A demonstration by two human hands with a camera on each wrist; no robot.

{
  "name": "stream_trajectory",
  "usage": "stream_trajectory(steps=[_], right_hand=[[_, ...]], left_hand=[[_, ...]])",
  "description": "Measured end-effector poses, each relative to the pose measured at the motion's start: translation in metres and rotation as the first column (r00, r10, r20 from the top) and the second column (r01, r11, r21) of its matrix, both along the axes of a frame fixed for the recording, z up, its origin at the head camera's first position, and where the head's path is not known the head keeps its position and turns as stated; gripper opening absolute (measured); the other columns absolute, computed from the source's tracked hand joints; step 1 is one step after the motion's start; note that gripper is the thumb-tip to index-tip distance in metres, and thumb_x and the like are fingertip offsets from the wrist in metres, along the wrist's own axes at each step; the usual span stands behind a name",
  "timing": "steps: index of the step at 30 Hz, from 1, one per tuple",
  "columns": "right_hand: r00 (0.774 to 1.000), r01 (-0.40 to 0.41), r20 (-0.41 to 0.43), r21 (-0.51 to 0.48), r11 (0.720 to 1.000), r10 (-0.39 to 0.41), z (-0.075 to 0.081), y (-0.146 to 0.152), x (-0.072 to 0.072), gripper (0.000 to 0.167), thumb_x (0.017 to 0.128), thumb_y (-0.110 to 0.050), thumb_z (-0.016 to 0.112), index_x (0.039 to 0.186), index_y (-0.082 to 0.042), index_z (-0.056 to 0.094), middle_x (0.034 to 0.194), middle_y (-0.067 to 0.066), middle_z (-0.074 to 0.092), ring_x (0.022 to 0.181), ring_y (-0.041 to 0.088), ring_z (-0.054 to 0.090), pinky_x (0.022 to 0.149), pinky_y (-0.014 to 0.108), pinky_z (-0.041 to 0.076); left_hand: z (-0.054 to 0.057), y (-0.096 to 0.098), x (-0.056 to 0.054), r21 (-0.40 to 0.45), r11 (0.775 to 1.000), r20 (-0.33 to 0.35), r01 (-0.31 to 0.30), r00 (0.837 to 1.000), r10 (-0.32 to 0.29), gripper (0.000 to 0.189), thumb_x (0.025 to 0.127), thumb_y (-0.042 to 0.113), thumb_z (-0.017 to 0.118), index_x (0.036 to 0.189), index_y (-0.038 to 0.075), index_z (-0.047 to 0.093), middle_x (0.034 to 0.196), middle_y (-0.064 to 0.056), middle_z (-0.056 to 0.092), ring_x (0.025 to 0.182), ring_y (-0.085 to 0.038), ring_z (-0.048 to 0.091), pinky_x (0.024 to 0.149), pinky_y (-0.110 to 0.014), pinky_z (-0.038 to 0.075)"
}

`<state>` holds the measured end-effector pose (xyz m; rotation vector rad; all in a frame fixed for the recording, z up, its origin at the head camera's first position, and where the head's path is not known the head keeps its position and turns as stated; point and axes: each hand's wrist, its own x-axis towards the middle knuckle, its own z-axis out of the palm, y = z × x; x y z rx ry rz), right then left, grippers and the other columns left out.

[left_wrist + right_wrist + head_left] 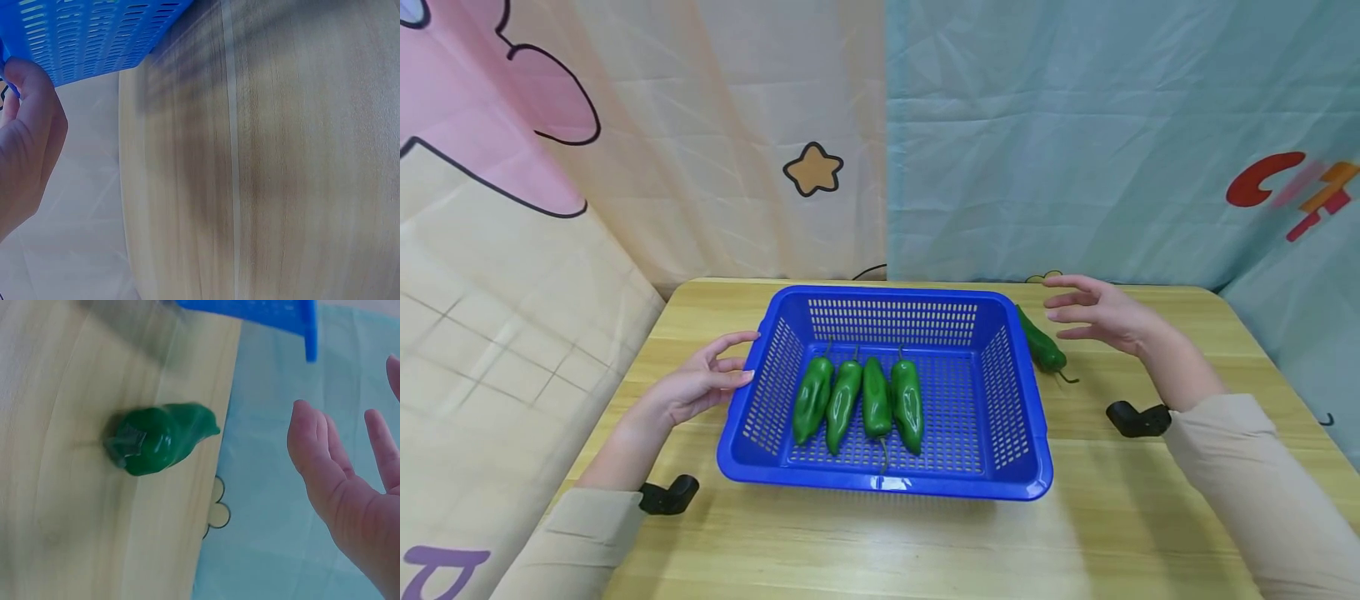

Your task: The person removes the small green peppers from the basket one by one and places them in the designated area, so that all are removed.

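A blue plastic basket point(880, 483) with slotted walls stands in the middle of the head view. Several green peppers point(846, 404) lie side by side on its floor, left of centre. At its left rim, my left hand point(703, 379) holds the edge between thumb and fingers; the left wrist view shows this hand point(28, 134) right at the basket's rim point(9, 81). Just outside the right wall, one more green pepper point(1043, 346) lies on the table, its stem toward me. My right hand point(1105, 317) is beside and above that pepper, fingers spread and holding nothing.
Light wood-grain table point(865, 550) under everything, with its far edge close behind the basket. Printed curtains point(1000, 142) hang behind and at the sides. A black wrist mount point(1138, 419) sticks out from the right sleeve, another point(668, 495) from the left.
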<state>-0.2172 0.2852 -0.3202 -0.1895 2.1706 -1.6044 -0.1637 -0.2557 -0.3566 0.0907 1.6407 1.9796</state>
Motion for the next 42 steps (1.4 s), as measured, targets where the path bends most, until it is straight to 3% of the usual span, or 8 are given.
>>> stream_trajectory(steps=[11,19,33,42], right_hand=[[0.997,-0.079,-0.006,-0.014,0.997,0.079,0.025,-0.030,0.011,0.059,0.091,-0.010,0.060,0.140,-0.006,0.028,0.135,0.025,0.034,0.109,0.022,0.052,0.090,0.042,0.048],[0.990,-0.142,0.018,-0.072,0.987,0.143,0.033,-0.059,0.012,0.058,0.089,-0.004,0.060,0.139,-0.003,0.031,0.131,0.025,0.037,0.107,0.025,0.054,0.090,0.044,0.048],[0.971,-0.226,0.057,-0.087,0.970,0.231,0.027,-0.112,0.000,0.060,0.087,-0.001,0.060,0.140,0.000,0.032,0.135,0.029,0.036,0.106,0.025,0.056,0.091,0.048,0.046],[0.968,-0.219,0.099,-0.102,0.970,0.229,0.015,-0.138,-0.003,0.057,0.087,0.000,0.060,0.139,-0.002,0.036,0.131,0.029,0.038,0.107,0.031,0.054,0.090,0.049,0.047]], left_hand=[[0.000,0.000,0.001,-0.001,1.000,-0.005,0.001,1.000,-0.001,0.049,0.090,-0.006,0.054,0.128,0.021,0.036,0.098,-0.008,0.064,0.084,-0.020,0.067,0.075,-0.034,0.055],[0.000,0.000,0.000,0.024,1.000,0.000,0.016,1.000,-0.016,0.050,0.090,-0.007,0.053,0.128,0.020,0.035,0.098,-0.009,0.066,0.085,-0.022,0.067,0.075,-0.035,0.055],[0.001,0.001,-0.001,0.006,1.000,0.000,0.019,1.000,-0.019,0.049,0.090,-0.007,0.053,0.127,0.020,0.035,0.098,-0.009,0.066,0.085,-0.022,0.067,0.076,-0.035,0.055],[0.003,0.002,-0.002,-0.013,1.000,-0.007,0.025,1.000,-0.025,0.049,0.090,-0.007,0.052,0.127,0.020,0.033,0.098,-0.009,0.066,0.085,-0.022,0.067,0.076,-0.036,0.055]])
